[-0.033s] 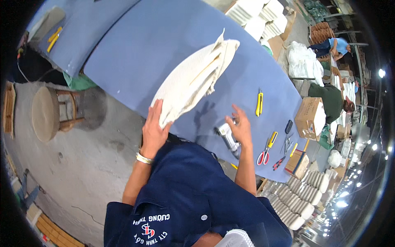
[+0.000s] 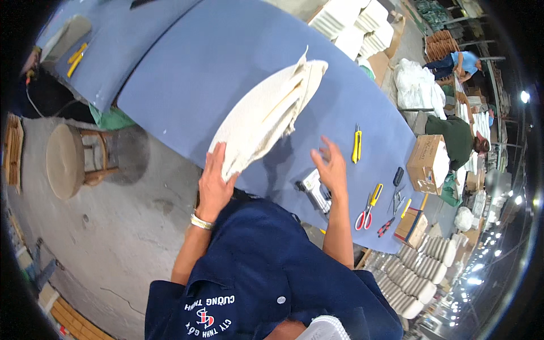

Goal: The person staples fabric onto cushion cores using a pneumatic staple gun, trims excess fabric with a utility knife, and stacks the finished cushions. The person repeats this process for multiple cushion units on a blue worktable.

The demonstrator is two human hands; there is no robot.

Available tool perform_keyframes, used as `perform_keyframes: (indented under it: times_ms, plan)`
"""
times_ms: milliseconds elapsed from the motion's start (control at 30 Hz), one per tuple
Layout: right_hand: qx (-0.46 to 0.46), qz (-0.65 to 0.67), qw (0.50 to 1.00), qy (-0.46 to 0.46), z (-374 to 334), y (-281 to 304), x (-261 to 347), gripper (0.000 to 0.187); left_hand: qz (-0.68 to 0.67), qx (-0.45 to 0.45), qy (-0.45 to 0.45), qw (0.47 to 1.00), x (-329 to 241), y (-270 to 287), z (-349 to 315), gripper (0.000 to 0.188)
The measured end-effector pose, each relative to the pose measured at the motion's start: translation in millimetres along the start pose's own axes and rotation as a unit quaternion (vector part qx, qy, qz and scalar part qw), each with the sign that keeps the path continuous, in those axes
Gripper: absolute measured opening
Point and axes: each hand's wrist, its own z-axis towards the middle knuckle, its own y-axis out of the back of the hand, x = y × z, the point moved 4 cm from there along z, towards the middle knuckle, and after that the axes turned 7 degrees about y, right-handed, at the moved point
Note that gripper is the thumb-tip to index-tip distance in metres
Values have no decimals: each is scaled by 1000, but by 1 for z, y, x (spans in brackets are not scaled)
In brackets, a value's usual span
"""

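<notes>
A cream fabric-covered pad [image 2: 258,119] with a curved outer edge and loose, gathered cloth along its right side is tilted up over the blue-covered table [image 2: 187,68]. My left hand [image 2: 215,182] grips its near end, thumb on the side facing me and fingers along the outer edge. Fingers apart and holding nothing, my right hand [image 2: 331,167] hovers to the right of the pad. Just beside and partly below that hand lies a silver staple gun [image 2: 313,188] on the table.
Along the table's right side lie a yellow cutter [image 2: 357,144], red-handled scissors [image 2: 364,218], pliers [image 2: 385,226] and other small tools. A cardboard box [image 2: 426,161] stands past the edge. A round stool [image 2: 65,161] is at the left. Two people work at the far right.
My right hand has shifted slightly, its fingers drawing a little closer together. The pad stays in my left hand, almost unmoved.
</notes>
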Motion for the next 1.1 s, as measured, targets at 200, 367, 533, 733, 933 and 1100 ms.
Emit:
perform_keyframes:
  times_ms: [200,367,533,733,933,1100]
  plan:
    - [-127,-99,983,92,137,-24,86,92,17,-31,-10,999,3,-3,-4,84]
    - [-126,-65,977,160,190,-22,28,70,34,2,37,999,14,-18,4,85]
    - [-71,-201,971,111,176,-11,62,59,54,28,67,996,18,-20,2,90]
    - [-71,-210,970,96,195,-9,42,56,74,60,58,994,5,-34,0,92]
    - [-48,125,991,20,217,19,-18,54,72,79,48,993,3,-19,8,86]
    - [-109,85,987,79,85,30,-22,41,-103,155,36,982,25,63,-24,70]
